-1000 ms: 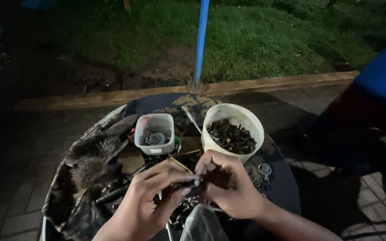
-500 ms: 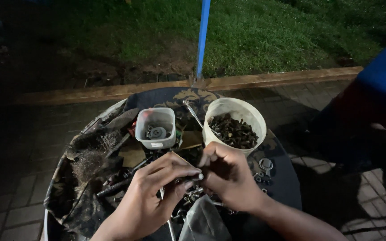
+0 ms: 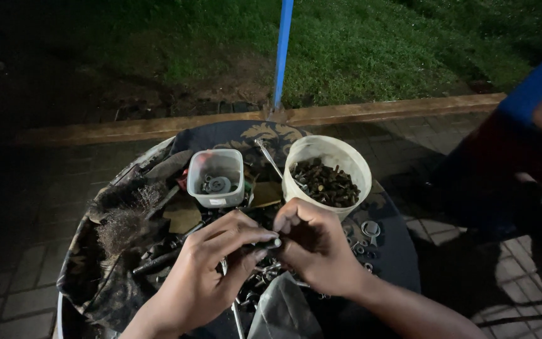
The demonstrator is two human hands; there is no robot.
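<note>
Nearest the camera, a small bolt (image 3: 270, 243) is held between the two hands above the middle of the round table (image 3: 403, 263). The left hand (image 3: 205, 276) is brought in from the lower left, its fingers extended and pressed together on the dark shank of the bolt. The right hand (image 3: 318, 248) is curled over from the right, thumb and forefinger pinched on the bright end of the bolt, where a nut may sit; this cannot be told for certain.

Under the hands a heap of loose hardware (image 3: 258, 279) is spread on the dark cloth, so a good deal appears left to be handled. A few washers (image 3: 368, 231) are laid just right of the right hand. A wire brush (image 3: 123, 226) is seen at the left side of the table.

Farther back, a white bucket (image 3: 327, 166) is already well filled with dark bolts, and a clear square tub (image 3: 216, 177) beside it holds only a few nuts or washers, which suggests the work is partly done.

Beyond the table a wooden kerb (image 3: 377, 112), a blue pole (image 3: 282, 53) and grass (image 3: 396, 44) are visible.
</note>
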